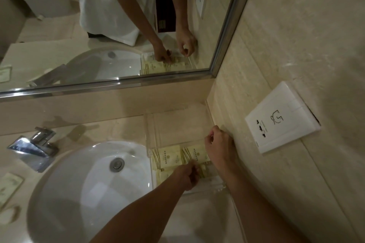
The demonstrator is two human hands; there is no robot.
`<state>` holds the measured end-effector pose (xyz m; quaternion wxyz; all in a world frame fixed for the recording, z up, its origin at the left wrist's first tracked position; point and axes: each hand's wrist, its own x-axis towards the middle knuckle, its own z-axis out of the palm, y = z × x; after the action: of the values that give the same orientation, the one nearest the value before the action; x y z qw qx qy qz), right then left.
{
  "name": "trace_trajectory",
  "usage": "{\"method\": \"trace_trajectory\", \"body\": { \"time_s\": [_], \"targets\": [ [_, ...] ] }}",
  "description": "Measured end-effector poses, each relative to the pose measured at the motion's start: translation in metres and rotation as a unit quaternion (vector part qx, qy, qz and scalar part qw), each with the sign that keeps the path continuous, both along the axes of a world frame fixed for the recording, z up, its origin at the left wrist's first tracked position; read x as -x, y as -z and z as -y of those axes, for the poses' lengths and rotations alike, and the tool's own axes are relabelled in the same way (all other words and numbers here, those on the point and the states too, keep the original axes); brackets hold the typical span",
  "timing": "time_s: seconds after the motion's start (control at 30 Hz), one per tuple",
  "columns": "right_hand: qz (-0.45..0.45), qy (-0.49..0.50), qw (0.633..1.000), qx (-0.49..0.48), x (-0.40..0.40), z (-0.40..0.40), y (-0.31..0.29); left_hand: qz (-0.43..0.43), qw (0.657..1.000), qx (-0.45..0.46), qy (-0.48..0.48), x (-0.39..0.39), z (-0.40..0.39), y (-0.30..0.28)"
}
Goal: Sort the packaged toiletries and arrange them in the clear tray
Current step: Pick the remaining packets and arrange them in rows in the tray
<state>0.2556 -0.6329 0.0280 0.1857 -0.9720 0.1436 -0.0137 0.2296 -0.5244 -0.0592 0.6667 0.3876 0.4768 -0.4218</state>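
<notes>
- One clear acrylic rectangular tray point(158, 124) sits on the beige stone countertop point(110, 124), at about three o'clock from the white oval sink basin point(83, 179), with its far side close to the side wall.
- At least three pale yellow flat toiletry packets point(169, 157) with gold stripes and small dark print show in the tray's near half; two lie side by side toward twelve o'clock, and one more lies at six o'clock of them, partly under the hand. More may be hidden; the count past three cannot be told.
- The tray's far half, toward twelve o'clock, shows only its transparent floor and ridged dividers.
- Two bare hands are in view. The left hand point(187, 176) reaches into the tray from seven o'clock, fingers curled down onto the packets; it seems to pinch one, though the exact grip is blurred.
- The right hand point(218, 148) hovers at the tray's three-o'clock edge by the wall, thumb and forefinger tips brought together, the other fingers loosely bent; whether anything lies between the tips cannot be told.
- One chrome faucet point(33, 148) stands at ten o'clock of the basin.
- One white wall socket plate point(282, 118) is at three o'clock of the tray.
- One framed mirror point(118, 25) above reflects the hands and the packets.
</notes>
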Motion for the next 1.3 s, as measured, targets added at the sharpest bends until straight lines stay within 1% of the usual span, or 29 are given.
{"method": "trace_trajectory", "body": {
  "time_s": [0.33, 0.57, 0.73, 0.9, 1.07, 1.17, 1.23, 1.3],
  "targets": [
    [-0.009, -0.006, 1.000, 0.002, 0.002, -0.004, -0.006, -0.019, 1.000, -0.012, 0.014, -0.002, -0.002, -0.008],
    [-0.016, -0.007, 1.000, -0.002, 0.003, -0.005, -0.006, -0.034, 0.998, -0.050, 0.016, -0.008, 0.001, -0.009],
    [-0.025, -0.006, 1.000, 0.009, 0.000, -0.005, -0.006, -0.021, 0.998, -0.064, 0.005, -0.012, 0.003, -0.007],
    [-0.025, -0.010, 1.000, 0.003, -0.003, -0.008, -0.007, -0.001, 0.998, -0.047, 0.039, -0.005, -0.001, -0.009],
    [-0.042, -0.027, 0.999, -0.001, -0.005, -0.015, -0.009, 0.058, 0.992, -0.056, 0.098, -0.005, -0.016, -0.031],
    [-0.074, -0.049, 0.996, 0.025, -0.004, -0.025, -0.016, 0.111, 0.981, -0.084, 0.133, -0.011, -0.036, -0.049],
    [-0.101, -0.071, 0.991, 0.047, -0.002, -0.033, -0.021, 0.160, 0.967, -0.127, 0.151, -0.014, -0.051, -0.059],
    [-0.122, -0.090, 0.987, 0.057, 0.000, -0.044, -0.025, 0.217, 0.944, -0.175, 0.178, -0.017, -0.070, -0.068]
  ]
}}
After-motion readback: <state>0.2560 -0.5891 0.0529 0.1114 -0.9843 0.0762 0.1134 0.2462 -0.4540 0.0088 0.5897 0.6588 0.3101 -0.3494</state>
